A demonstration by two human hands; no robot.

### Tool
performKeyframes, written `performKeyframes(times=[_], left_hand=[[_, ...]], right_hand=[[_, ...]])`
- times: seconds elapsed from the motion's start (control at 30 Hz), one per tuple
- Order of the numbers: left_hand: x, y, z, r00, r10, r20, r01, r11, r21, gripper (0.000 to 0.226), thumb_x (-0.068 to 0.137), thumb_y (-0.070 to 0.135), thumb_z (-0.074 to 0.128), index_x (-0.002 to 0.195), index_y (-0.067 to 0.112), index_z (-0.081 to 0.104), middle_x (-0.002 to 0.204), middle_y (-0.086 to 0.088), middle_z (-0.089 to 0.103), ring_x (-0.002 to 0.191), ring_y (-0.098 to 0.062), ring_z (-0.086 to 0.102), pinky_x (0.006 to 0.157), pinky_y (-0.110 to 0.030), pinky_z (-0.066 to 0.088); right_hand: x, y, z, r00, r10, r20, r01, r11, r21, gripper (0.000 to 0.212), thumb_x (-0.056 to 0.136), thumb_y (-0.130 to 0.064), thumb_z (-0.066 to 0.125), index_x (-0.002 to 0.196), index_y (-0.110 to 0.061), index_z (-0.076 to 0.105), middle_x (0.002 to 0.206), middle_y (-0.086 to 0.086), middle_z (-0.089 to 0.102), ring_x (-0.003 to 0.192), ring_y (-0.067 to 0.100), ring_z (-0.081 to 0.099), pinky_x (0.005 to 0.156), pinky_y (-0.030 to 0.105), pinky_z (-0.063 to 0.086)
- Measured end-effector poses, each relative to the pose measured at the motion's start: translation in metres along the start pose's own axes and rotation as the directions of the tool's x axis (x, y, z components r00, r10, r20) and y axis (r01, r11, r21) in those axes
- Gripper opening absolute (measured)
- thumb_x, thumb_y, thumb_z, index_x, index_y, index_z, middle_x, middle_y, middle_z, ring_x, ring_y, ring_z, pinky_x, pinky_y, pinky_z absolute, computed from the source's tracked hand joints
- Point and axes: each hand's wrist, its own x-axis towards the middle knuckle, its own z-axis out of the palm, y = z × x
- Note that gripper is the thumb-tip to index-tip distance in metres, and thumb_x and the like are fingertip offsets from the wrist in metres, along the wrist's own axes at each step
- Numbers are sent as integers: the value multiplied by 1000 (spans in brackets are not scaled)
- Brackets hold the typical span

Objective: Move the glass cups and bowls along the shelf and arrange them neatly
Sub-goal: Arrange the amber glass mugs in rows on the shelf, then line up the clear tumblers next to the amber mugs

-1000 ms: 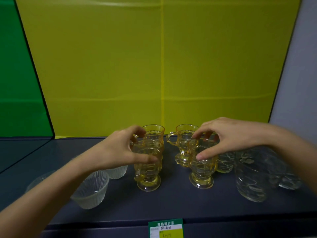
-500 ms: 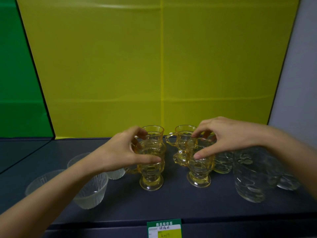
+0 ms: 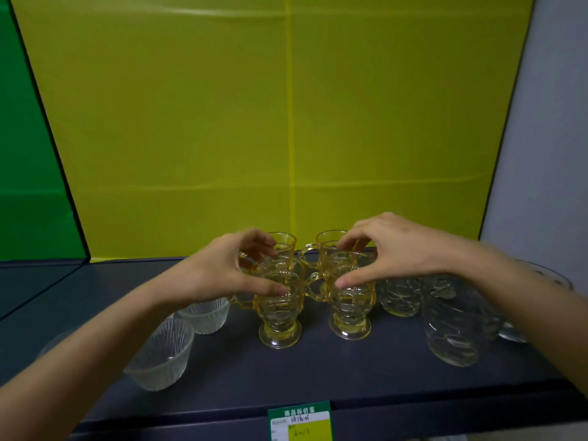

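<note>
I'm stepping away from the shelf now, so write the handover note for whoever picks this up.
Left hand: closed on the rim of the front left amber cup.
Right hand: closed on the rim of the front right amber cup.
Both cups stand upright on the shelf, side by side, each with a second amber cup behind it.
Frosted bowls sit to the left; clear patterned glasses to the right.
Done: four amber cups form a square block.
Left: let go, then probably line up the bowls and clear glasses.
</note>
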Motion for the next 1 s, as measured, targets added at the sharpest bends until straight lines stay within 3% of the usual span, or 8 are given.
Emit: performKeyframes(times=[0.23, 0.33, 0.43, 0.53, 0.67, 0.8, 1.0], left_hand=[[4, 1, -5, 999, 47, 17, -48, 997, 65, 87, 36, 70, 72, 110, 28, 55, 108, 14, 64, 101, 0, 58, 94, -31, 48], [9, 14, -6, 989, 140, -50, -133, 983, 127, 84, 42, 77, 63, 110, 29, 56, 109, 15, 63, 101, 2, 58, 92, -28, 49], [19, 38, 1, 964, 244, -100, -231, 964, 129, 66, 56, 66, 60, 109, 26, 58, 103, 14, 66, 95, 0, 62, 85, -25, 51], [35, 63, 16, 947, 305, -98, -286, 943, 170, 51, 67, 58, 62, 106, 24, 60, 98, 14, 68, 90, -1, 63, 79, -27, 52], [58, 94, 49, 952, 305, -6, -293, 920, 260, 50, 67, 56, 59, 107, 26, 61, 99, 17, 65, 90, 0, 61, 69, -16, 49], [82, 109, 80, 957, 229, 180, -288, 841, 458, 59, 74, 48, 63, 126, 21, 50, 124, 6, 58, 102, -4, 52, 83, -16, 40], [105, 111, 102, 946, -7, 323, -177, 825, 536, 73, 73, 51, 65, 135, 23, 38, 137, 5, 47, 119, -9, 46, 98, -22, 37]], right_hand=[[-12, -1, -6, 999, 39, -29, -36, 996, 83, 88, 55, -74, 47, 126, -22, 52, 125, -6, 57, 108, 8, 55, 96, 30, 46], [-26, 13, -22, 989, 76, -124, -54, 983, 177, 72, 65, -66, 44, 120, -21, 58, 119, -5, 63, 103, 7, 60, 88, 19, 49], [-38, 41, -37, 971, 115, -212, -79, 982, 170, 46, 82, -48, 50, 114, -19, 64, 113, -3, 68, 99, 8, 62, 78, 8, 44], [-48, 75, -43, 960, 169, -222, -137, 979, 154, 32, 87, -35, 54, 112, -19, 65, 112, -2, 69, 99, 9, 62, 82, 19, 46], [-58, 119, -38, 973, 203, -105, -185, 970, 160, 36, 85, -34, 59, 117, -17, 61, 117, 0, 66, 104, 11, 61, 88, 22, 46], [-57, 152, -25, 979, 184, 92, -197, 969, 149, 62, 79, -41, 64, 133, -17, 46, 137, -1, 51, 120, 12, 51, 101, 33, 43], [-43, 171, -12, 973, 113, 204, -148, 975, 166, 78, 76, -45, 66, 140, -14, 35, 146, -1, 42, 126, 13, 46, 94, 17, 36]])
